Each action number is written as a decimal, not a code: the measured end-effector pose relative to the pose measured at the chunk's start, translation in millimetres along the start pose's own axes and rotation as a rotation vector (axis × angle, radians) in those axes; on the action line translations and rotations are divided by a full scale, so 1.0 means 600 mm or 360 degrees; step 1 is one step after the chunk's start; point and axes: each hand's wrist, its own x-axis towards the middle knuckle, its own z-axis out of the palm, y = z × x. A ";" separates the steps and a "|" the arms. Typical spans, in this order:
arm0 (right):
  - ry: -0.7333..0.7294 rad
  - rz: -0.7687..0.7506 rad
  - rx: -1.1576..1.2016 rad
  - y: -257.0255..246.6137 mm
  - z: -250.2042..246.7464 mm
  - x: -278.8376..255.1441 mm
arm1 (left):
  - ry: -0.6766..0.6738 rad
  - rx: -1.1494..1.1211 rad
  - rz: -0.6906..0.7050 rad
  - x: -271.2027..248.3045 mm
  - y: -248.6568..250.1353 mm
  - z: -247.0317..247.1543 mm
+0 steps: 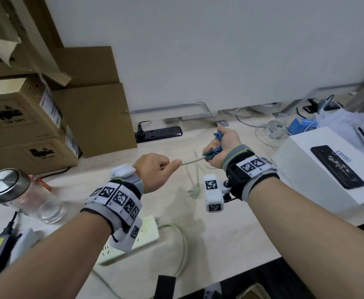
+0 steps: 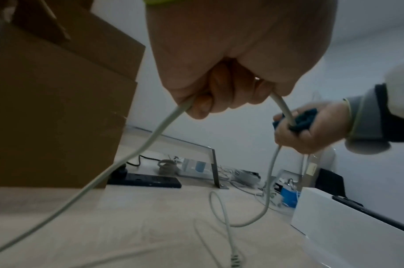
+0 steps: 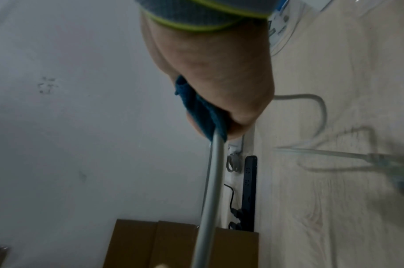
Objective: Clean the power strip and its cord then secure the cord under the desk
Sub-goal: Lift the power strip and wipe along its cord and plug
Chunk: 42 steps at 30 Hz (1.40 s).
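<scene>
A white power strip (image 1: 146, 234) lies on the light wood desk (image 1: 220, 244), partly hidden under my left wrist. Its pale cord (image 1: 190, 162) runs taut between my two hands above the desk. My left hand (image 1: 155, 171) grips the cord (image 2: 150, 141) in a fist. My right hand (image 1: 222, 147) holds a blue cloth (image 1: 214, 152) wrapped around the cord (image 3: 210, 190). Below my right hand (image 2: 311, 127) the cord hangs down to its plug (image 1: 195, 190) on the desk. In the right wrist view the cloth (image 3: 201, 112) shows under my palm.
A black power strip (image 1: 159, 133) lies at the back by the wall. Cardboard boxes (image 1: 36, 117) stack at the left. A glass jar with a metal lid (image 1: 15, 190) stands front left. A white box (image 1: 332, 167) and loose cables (image 1: 263, 128) sit at the right.
</scene>
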 end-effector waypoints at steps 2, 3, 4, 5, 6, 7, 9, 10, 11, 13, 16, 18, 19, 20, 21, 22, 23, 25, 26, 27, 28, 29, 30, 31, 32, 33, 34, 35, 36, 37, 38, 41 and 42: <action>0.0053 -0.0049 -0.0020 -0.004 -0.003 0.004 | -0.0025 -0.0008 0.0026 0.001 0.000 -0.013; 0.0097 -0.0084 -0.0056 -0.007 -0.006 0.007 | -0.0038 -0.0016 0.0026 0.000 -0.003 -0.020; 0.0148 -0.0113 -0.0101 -0.010 -0.012 0.012 | -0.0040 -0.0028 0.0018 -0.003 -0.009 -0.026; 0.0186 -0.0131 -0.0131 -0.016 -0.020 0.015 | -0.0036 -0.0046 0.0005 -0.007 -0.019 -0.033; 0.0216 -0.0143 -0.0132 -0.022 -0.029 0.019 | -0.0037 -0.0085 -0.0027 -0.011 -0.031 -0.040; 0.0242 -0.0148 -0.0110 -0.028 -0.038 0.021 | -0.0035 -0.0122 -0.0084 -0.017 -0.050 -0.048; 0.0293 -0.0171 -0.0081 -0.035 -0.049 0.025 | -0.0022 -0.0107 -0.0215 -0.025 -0.096 -0.059; 0.0295 -0.0193 -0.0061 -0.035 -0.049 0.027 | -0.0022 -0.0033 -0.0264 -0.027 -0.116 -0.060; 0.0269 -0.0224 -0.0024 -0.031 -0.046 0.027 | -0.0039 0.0082 -0.0309 -0.026 -0.134 -0.057; 0.0178 -0.0277 0.0068 -0.018 -0.030 0.029 | -0.0143 0.0358 -0.0398 -0.021 -0.145 -0.044; 0.0083 -0.0296 0.0159 -0.003 -0.005 0.024 | -0.0352 0.0287 -0.0346 -0.020 -0.101 -0.009; 0.0065 -0.0316 0.0176 -0.003 0.007 0.015 | -0.0377 0.0083 -0.0207 -0.025 -0.053 0.015; 0.0060 -0.0331 0.0190 -0.004 0.011 0.012 | -0.0332 -0.0032 -0.0152 -0.026 -0.033 0.026; 0.0045 -0.0337 0.0201 -0.004 0.017 0.010 | -0.0265 -0.0154 -0.0113 -0.025 -0.019 0.036; 0.0029 -0.0333 0.0221 -0.004 0.020 0.008 | -0.0183 -0.0277 -0.0089 -0.022 -0.007 0.045; 0.0008 -0.0318 0.0249 -0.003 0.020 0.007 | -0.0095 -0.0382 -0.0076 -0.019 0.003 0.051; -0.0035 -0.0293 0.0272 0.000 0.024 0.005 | -0.0006 -0.0472 -0.0059 -0.014 0.008 0.053; -0.0145 -0.0220 0.0295 0.010 0.029 0.003 | 0.0102 -0.0631 -0.0035 -0.008 0.016 0.054; -0.0197 -0.0185 0.0296 0.016 0.031 0.002 | 0.0121 -0.0676 -0.0030 -0.006 0.018 0.051; -0.0242 -0.0148 0.0306 0.022 0.034 0.000 | 0.0119 -0.0690 -0.0027 -0.003 0.019 0.048; -0.0271 -0.0108 0.0334 0.027 0.036 -0.002 | 0.0098 -0.0669 -0.0023 0.001 0.019 0.045; -0.0290 -0.0071 0.0390 0.032 0.038 -0.003 | 0.0056 -0.0615 -0.0020 0.006 0.020 0.041; -0.0303 -0.0043 0.0457 0.037 0.040 -0.005 | 0.0002 -0.0553 -0.0017 0.012 0.022 0.037; -0.0321 -0.0021 0.0510 0.042 0.042 -0.008 | -0.0054 -0.0496 -0.0017 0.019 0.024 0.034; -0.0331 -0.0002 0.0529 0.047 0.044 -0.009 | -0.0093 -0.0458 -0.0022 0.025 0.027 0.032; -0.0338 0.0019 0.0519 0.052 0.044 -0.010 | -0.0105 -0.0433 -0.0044 0.031 0.030 0.032; -0.0336 0.0038 0.0479 0.056 0.044 -0.008 | -0.0090 -0.0414 -0.0067 0.035 0.034 0.032; -0.0330 0.0051 0.0418 0.058 0.045 -0.008 | -0.0061 -0.0401 -0.0084 0.037 0.038 0.032; -0.0302 0.0050 0.0352 0.057 0.046 -0.008 | -0.0033 -0.0392 -0.0084 0.036 0.043 0.033; -0.0258 0.0038 0.0293 0.053 0.047 -0.007 | -0.0010 -0.0371 -0.0063 0.032 0.046 0.035; -0.0199 0.0014 0.0237 0.046 0.047 -0.007 | 0.0008 -0.0333 -0.0032 0.026 0.046 0.036; -0.0009 -0.0066 0.0128 0.014 0.034 -0.001 | -0.0032 -0.0135 0.0001 0.005 0.026 0.025; 0.0030 -0.0087 0.0108 0.005 0.028 0.003 | -0.0077 -0.0063 0.0006 -0.001 0.015 0.017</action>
